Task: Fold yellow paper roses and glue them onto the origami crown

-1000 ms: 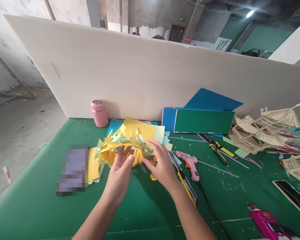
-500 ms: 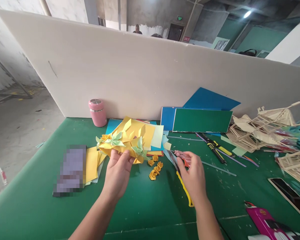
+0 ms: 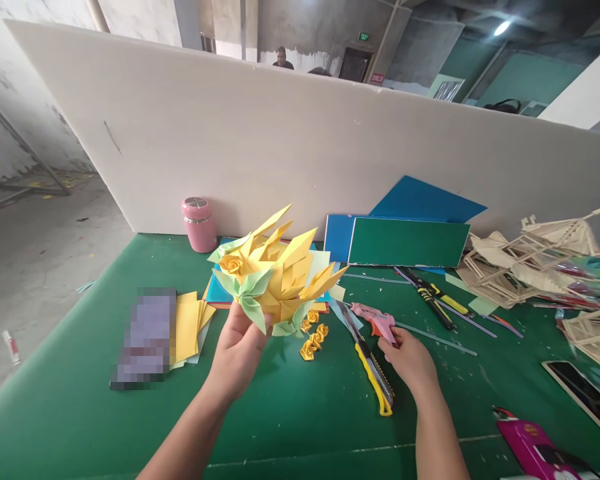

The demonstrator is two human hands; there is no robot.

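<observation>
My left hand is closed on the lower edge of a folded yellow paper flower piece, held above the table. Long pointed petals, a rolled rose and pale green leaves make it up. My right hand grips the handle end of a pink glue gun, whose nozzle points left. Just left of that hand, a yellow utility knife lies on the table. Several small yellow paper roses rest between my hands, below the flower piece.
Yellow paper sheets lie at left beside a pixelated dark item. A pink flask stands by the white board. Green and blue boards, pliers-like tools, stick models and a phone are to the right.
The flower piece has turned, so its petals now show upright and its rose faces me. My right hand has moved right and down, baring more of the glue gun and the knife.
</observation>
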